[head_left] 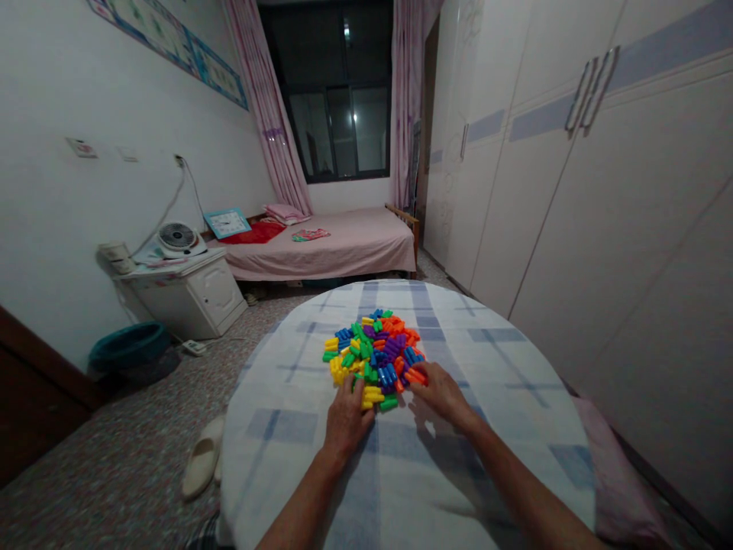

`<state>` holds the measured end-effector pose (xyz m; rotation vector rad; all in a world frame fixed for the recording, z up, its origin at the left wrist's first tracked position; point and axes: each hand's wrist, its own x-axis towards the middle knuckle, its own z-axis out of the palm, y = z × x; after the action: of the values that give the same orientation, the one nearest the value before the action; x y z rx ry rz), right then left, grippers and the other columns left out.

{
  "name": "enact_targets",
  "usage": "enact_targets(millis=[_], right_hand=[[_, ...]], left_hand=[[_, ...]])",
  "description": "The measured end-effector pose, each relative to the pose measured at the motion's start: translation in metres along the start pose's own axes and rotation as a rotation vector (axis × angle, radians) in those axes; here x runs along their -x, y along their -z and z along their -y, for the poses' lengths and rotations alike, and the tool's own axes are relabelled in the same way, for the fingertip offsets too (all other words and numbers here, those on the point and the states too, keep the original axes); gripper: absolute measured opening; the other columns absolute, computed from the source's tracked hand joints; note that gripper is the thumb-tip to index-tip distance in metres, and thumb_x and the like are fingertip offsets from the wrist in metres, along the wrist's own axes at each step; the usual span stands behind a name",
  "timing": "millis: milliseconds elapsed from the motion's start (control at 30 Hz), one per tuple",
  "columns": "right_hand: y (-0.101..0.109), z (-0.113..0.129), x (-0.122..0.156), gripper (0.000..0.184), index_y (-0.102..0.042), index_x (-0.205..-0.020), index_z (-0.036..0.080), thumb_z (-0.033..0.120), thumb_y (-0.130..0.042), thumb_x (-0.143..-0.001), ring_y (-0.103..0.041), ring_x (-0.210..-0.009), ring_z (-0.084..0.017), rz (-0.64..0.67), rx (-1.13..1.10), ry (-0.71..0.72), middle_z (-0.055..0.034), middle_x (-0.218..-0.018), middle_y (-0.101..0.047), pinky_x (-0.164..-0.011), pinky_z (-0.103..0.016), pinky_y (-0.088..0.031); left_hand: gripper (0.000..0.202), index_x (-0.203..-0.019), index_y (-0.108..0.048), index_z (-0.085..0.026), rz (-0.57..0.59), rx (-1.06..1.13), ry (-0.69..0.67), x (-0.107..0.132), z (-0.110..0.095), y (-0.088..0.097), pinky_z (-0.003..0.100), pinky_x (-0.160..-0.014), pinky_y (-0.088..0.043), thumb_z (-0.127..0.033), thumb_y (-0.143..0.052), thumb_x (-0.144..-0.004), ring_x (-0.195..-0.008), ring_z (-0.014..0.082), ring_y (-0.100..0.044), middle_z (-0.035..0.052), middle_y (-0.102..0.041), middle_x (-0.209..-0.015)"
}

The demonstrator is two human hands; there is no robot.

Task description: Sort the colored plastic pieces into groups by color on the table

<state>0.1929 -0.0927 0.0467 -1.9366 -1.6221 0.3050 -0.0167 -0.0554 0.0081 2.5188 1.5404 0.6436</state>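
A heap of small plastic building pieces [372, 355] in yellow, green, blue, purple and orange lies on a round table covered by a white checked cloth [412, 489]. My left hand [347, 420] rests at the heap's near edge, its fingers against the yellow and green pieces. At the heap's right edge, my right hand [440, 396] reaches over orange pieces [416, 375]. Neither hand clearly shows a grip, and the fingers hide part of the heap.
Pale slippers [201, 458] lie on the speckled floor left of the table, near a teal basin [129, 346]. A white cabinet [188, 298] holds a small fan [179, 239]. A pink bed [321, 248] stands ahead, and white wardrobes [589, 191] line the right side.
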Motion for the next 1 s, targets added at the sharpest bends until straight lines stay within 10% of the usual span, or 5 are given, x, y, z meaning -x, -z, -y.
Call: enact_targets(millis=[200,400,1000], right_hand=[[0.008,0.01,-0.059,0.042,-0.057,-0.115,0.019,0.039,-0.051,-0.079,-0.059,-0.086,-0.017,-0.314,-0.275,0.124,-0.0077,-0.111,-0.059,-0.081,-0.031,-0.047],[-0.014,-0.053,-0.054,0.038,-0.058,-0.108,0.014,0.033,-0.038,-0.081,-0.058,-0.08,-0.019,-0.48,-0.275,-0.116,-0.0123,-0.103,-0.057,-0.083,-0.039,-0.046],[-0.019,-0.071,-0.033,0.036,-0.059,-0.105,0.015,0.029,-0.036,-0.082,-0.06,-0.09,-0.018,-0.304,-0.19,-0.116,-0.009,-0.106,-0.061,-0.082,-0.031,-0.045]], left_hand=[[0.055,-0.132,-0.042,-0.018,0.016,-0.069,-0.009,0.002,0.001,-0.006,0.035,-0.1,-0.039,-0.021,-0.051,-0.077,-0.125,0.0262,-0.039,0.012,-0.035,-0.141],[0.059,-0.133,-0.041,-0.02,0.083,-0.091,-0.002,-0.003,-0.002,-0.001,0.035,-0.096,-0.042,-0.021,-0.053,-0.076,-0.123,0.0269,-0.042,0.0128,-0.034,-0.142],[0.049,-0.122,-0.053,-0.025,0.045,0.085,0.027,-0.012,0.012,-0.008,0.034,-0.098,-0.042,-0.013,-0.053,-0.075,-0.122,0.0244,-0.046,0.0094,-0.037,-0.141]])
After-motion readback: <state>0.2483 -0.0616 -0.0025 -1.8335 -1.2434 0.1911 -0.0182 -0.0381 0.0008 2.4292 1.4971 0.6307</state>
